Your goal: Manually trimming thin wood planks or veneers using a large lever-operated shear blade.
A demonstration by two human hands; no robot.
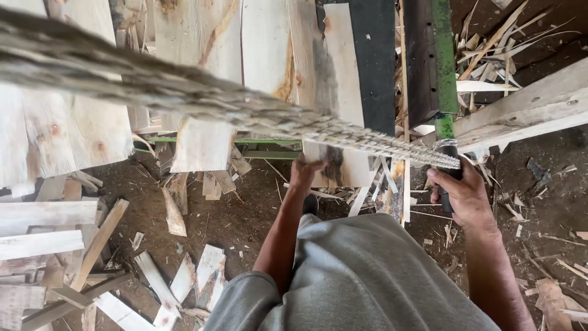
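My left hand (304,173) grips the near end of a pale wooden board (335,92) that lies lengthwise on the machine bed. My right hand (463,195) is closed around the black grip (445,199) of a green lever (443,61) at the board's right side. A thick braided rope (184,92) runs diagonally across the view from the upper left down to the lever handle, passing over the board. My grey-shirted torso fills the bottom centre.
More pale planks (61,129) lie side by side at the left. Offcuts and splinters (184,276) litter the dirt floor. A weathered beam (527,107) slants at the right, with wood slivers (490,43) piled behind it.
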